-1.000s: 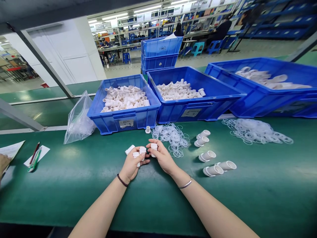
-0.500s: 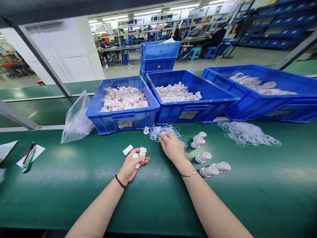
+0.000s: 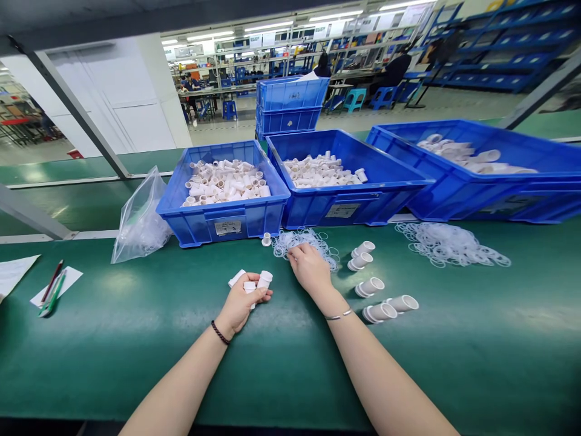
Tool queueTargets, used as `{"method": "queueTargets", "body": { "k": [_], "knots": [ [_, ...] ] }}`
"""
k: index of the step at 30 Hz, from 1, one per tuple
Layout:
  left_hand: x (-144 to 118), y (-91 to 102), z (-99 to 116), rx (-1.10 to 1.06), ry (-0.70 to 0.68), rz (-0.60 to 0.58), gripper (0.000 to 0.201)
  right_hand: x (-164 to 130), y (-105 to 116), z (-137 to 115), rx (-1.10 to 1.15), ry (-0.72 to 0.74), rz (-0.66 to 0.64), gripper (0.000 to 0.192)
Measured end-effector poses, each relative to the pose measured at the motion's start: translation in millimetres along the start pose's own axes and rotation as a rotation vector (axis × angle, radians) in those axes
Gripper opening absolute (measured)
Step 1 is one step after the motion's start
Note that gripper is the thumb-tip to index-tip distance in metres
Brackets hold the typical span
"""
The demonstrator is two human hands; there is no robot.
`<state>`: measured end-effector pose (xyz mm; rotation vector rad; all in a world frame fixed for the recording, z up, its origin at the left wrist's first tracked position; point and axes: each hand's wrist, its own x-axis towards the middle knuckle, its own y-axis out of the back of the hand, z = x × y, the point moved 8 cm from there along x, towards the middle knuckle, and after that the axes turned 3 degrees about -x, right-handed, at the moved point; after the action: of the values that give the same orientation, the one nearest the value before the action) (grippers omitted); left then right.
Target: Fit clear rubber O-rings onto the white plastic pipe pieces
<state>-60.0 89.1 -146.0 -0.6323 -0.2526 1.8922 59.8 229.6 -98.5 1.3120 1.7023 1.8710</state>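
Two short white plastic pipe fittings (image 3: 264, 279) are in my left hand (image 3: 241, 304), its fingers wrapped round them. Just behind that hand, another white fitting (image 3: 236, 278) lies on the green table (image 3: 290, 363). My right hand (image 3: 310, 266) reaches down at the near edge of a pile of thin clear rings (image 3: 297, 240), its fingertips pinched together; whether a ring is between them I cannot make out. A small white fitting (image 3: 266, 240) stands at the pile's left. Right of my right forearm, several white fittings (image 3: 372, 286) with collars sit on the table.
Blue bins (image 3: 227, 221) along the back hold many white parts. A second ring pile (image 3: 449, 243) lies at the right. At the left are a clear plastic bag (image 3: 140, 218), pens (image 3: 54, 290) and paper (image 3: 16, 272). People sit at benches in the background.
My right hand has shifted slightly left and down at the ring pile's edge, fingers drawn together. My left hand still holds the fittings, now slightly turned and overlapping the loose fitting behind.
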Motion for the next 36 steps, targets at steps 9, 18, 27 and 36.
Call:
{"method": "queueTargets", "body": {
  "k": [9, 18, 27, 36],
  "knots": [
    [-0.9, 1.2, 0.0, 0.009, 0.002, 0.005, 0.056, -7.8, 17.9, -2.9, 0.045, -0.002, 0.056, 0.015],
    [-2.1, -8.8, 4.1, 0.092, -0.074, -0.171, 0.037, -19.9, 19.7, -40.2, 0.137, 0.264, 0.004, 0.019],
    [4.0, -6.8, -0.9, 0.267, -0.051, -0.13, 0.039, -22.8, 11.9, -48.8, 0.231, 0.26, -0.121, 0.018],
    [4.1, 1.8, -0.3, 0.078, -0.058, -0.013, 0.043, -16.9, 9.8, -18.0, 0.07, 0.038, -0.121, 0.017]
  ]
}}
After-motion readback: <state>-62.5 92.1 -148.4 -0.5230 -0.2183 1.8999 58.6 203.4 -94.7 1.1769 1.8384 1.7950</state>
